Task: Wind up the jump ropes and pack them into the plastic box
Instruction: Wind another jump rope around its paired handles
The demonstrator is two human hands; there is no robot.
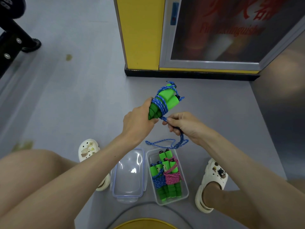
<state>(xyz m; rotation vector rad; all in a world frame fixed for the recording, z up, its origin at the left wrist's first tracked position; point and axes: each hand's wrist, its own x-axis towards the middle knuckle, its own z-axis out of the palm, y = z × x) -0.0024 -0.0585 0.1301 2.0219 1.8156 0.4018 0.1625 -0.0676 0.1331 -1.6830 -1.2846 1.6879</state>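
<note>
Your left hand point(138, 123) has its fingers clenched round the lower ends of the two green foam handles point(167, 98). The blue cord point(160, 105) is wound round them just above those fingers. Your right hand point(184, 124) pinches the cord close beside the left fingertips, and the loose tail point(182, 138) hangs below it in slack loops.

The foam will likely give under pressure and grip well, so squeeze the pair where the turns sit. The braided cord looks light and limp and will probably slacken unless you keep it taut near the bundle.

You have three jump ropes:
- One is in your fingers.
- A blue bundle point(158, 179) and a pink bundle point(172, 176) lie in the one plastic box point(186, 187), on the floor below your right fingers.

Its one lid point(128, 176) lies beside it.
</note>
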